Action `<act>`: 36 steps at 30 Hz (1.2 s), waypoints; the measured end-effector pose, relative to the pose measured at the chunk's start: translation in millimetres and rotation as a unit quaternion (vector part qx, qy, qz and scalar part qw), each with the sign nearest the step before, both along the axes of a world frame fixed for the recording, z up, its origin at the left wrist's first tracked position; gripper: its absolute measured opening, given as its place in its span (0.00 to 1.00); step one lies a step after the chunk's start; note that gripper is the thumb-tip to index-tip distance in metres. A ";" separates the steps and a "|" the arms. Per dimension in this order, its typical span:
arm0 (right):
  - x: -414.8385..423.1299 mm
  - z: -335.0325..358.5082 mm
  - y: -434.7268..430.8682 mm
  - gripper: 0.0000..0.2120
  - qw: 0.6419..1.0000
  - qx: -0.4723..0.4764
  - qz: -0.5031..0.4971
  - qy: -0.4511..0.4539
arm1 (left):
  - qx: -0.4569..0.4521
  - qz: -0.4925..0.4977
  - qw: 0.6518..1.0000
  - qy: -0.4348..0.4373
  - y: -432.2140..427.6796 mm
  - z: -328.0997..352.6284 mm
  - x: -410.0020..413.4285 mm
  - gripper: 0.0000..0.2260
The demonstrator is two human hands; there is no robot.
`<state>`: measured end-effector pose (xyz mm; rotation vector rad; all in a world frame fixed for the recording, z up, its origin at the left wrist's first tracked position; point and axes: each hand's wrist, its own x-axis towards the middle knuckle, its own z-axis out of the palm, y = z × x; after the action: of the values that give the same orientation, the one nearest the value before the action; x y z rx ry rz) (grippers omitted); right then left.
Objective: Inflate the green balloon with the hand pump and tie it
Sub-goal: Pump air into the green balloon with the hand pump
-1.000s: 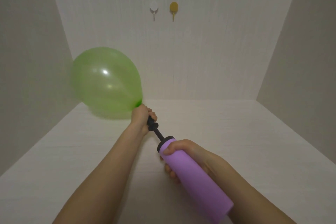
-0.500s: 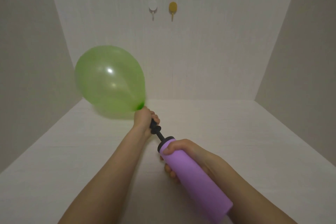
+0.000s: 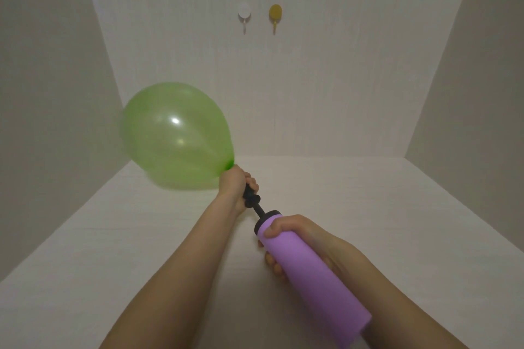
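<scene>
Left hand [image 3: 233,185] fisted tight around black nozzle end of hand pump [image 3: 309,272], pinching neck of green balloon [image 3: 175,136] there. Right hand [image 3: 304,241] wrapped closed around lilac pump barrel near its black collar, thumb on top. Balloon: translucent, glossy, rounded (well inflated), raised above pale wood-grain table [image 3: 354,193], up-left of fist. Barrel smooth, matte, cylindrical; short black shaft showing between hands. No readable writing. White hook [image 3: 244,13] and yellow hook [image 3: 275,13] on back wall.

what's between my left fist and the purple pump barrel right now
In the head view, only the pump's black stem spans the gap between the left hand and the purple barrel; the pale tabletop shows behind it.
</scene>
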<state>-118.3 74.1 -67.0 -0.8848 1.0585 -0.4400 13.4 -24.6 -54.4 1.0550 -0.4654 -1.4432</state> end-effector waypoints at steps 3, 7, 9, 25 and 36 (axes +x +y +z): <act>8.4 0.1 -6.7 0.11 1.000 0.005 -0.011 -0.003 | 0.009 -0.013 1.000 -0.009 11.7 -4.8 -12.8 0.15; 15.8 0.0 -10.2 0.12 1.000 0.004 -0.018 -0.012 | 0.005 -0.020 1.000 -0.022 15.3 -5.9 -15.0 0.15; 12.2 1.7 -5.8 0.12 1.000 0.007 -0.016 -0.016 | 0.002 -0.018 1.000 -0.018 10.5 -1.6 -6.5 0.14; 8.9 -2.9 -1.3 0.12 1.000 0.011 -0.003 -0.009 | 0.003 -0.008 1.000 -0.030 12.7 -4.7 0.9 0.14; 18.6 -2.4 -7.1 0.12 1.000 -0.008 -0.001 -0.002 | -0.001 -0.013 0.999 -0.039 21.8 -7.5 -5.8 0.14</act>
<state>-99.7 67.0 -69.4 -0.8975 1.0534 -0.4532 7.6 -2.8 -61.9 1.1101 -0.5384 -1.4290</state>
